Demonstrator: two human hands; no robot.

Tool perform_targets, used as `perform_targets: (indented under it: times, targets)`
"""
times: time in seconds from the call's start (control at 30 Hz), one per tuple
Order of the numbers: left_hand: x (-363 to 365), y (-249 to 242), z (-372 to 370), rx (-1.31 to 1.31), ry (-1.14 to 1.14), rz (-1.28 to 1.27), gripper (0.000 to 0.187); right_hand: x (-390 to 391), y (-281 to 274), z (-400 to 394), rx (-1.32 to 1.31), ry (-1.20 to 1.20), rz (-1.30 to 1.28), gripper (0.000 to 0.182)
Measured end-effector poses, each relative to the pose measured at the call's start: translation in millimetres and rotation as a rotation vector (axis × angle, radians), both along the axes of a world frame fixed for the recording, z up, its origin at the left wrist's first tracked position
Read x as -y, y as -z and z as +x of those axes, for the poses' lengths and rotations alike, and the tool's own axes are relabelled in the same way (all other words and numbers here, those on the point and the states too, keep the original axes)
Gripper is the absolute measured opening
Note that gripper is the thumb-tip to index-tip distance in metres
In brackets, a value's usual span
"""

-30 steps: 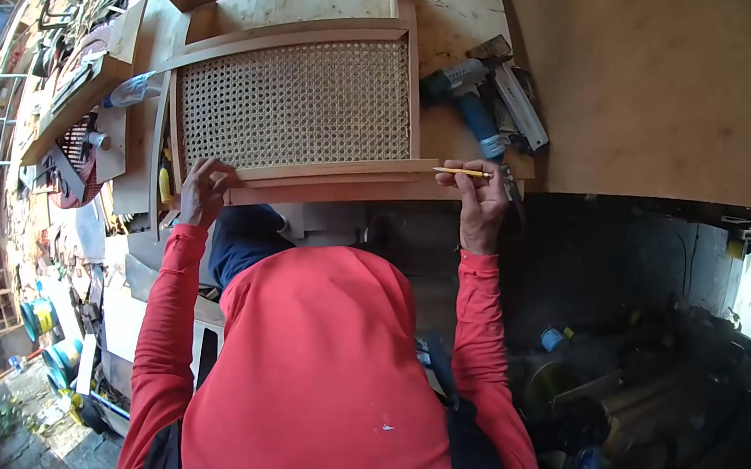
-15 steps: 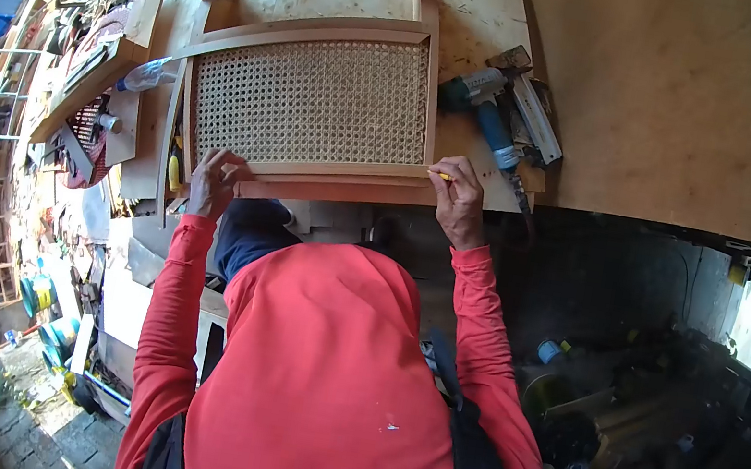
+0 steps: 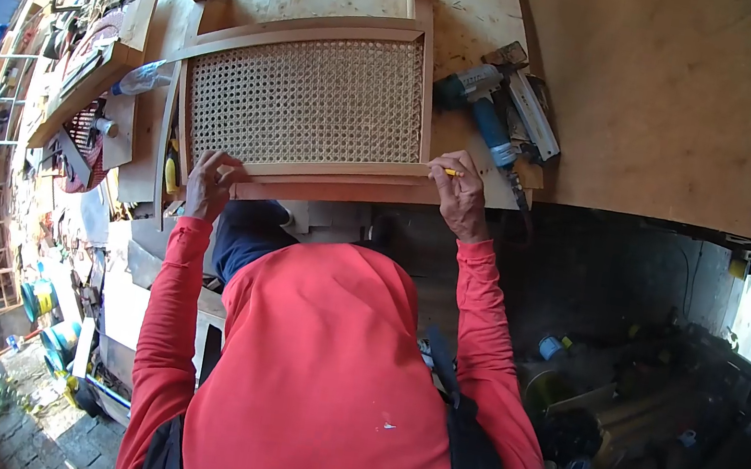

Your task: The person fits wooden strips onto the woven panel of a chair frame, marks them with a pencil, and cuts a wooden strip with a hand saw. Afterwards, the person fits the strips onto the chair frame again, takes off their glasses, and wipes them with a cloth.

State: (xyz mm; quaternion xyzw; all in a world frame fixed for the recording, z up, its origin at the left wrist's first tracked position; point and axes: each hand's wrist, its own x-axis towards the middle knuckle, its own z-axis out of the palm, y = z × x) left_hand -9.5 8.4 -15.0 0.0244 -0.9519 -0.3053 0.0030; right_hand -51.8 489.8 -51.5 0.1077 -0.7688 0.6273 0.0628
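Note:
A wooden chair frame (image 3: 319,25) with a woven cane panel (image 3: 308,98) lies on the bench in front of me. Along the panel's near edge runs a pale wooden strip (image 3: 336,170). At the strip's left end, my left hand (image 3: 211,183) has its fingers bent and closed over the wood. My right hand (image 3: 460,199) is at the opposite end, its fingers closed round a short yellow pencil (image 3: 452,172) that points left toward the frame's corner. The pencil's tip is too small to make out.
Right of the frame lie a teal-and-black power tool (image 3: 493,131) and a metal-edged tool (image 3: 534,113). A plastic bottle (image 3: 141,79) and a yellow-handled tool (image 3: 172,167) are at the left. A large plywood sheet (image 3: 667,103) covers the right side.
The view has shifted slightly. The pencil in my right hand has tilted and sits a little higher in the fingers. My left hand keeps its place on the strip.

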Motion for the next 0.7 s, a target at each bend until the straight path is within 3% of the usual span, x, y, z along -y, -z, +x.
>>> perform_targets:
  times: [0.3,0.5,0.7]
  targets:
    - [-6,-4,1,0.019,-0.054,0.057,0.019,2,3,-4,-0.098,0.017,0.137,0.007]
    - [-6,-6,0,-0.046,0.015,-0.052,0.019,6,-1,-1,-0.089,0.025,0.140,0.007]
    - [-19,-24,-1,0.072,-0.053,-0.050,0.012,8,0,0,-0.077,0.015,0.145,0.007]
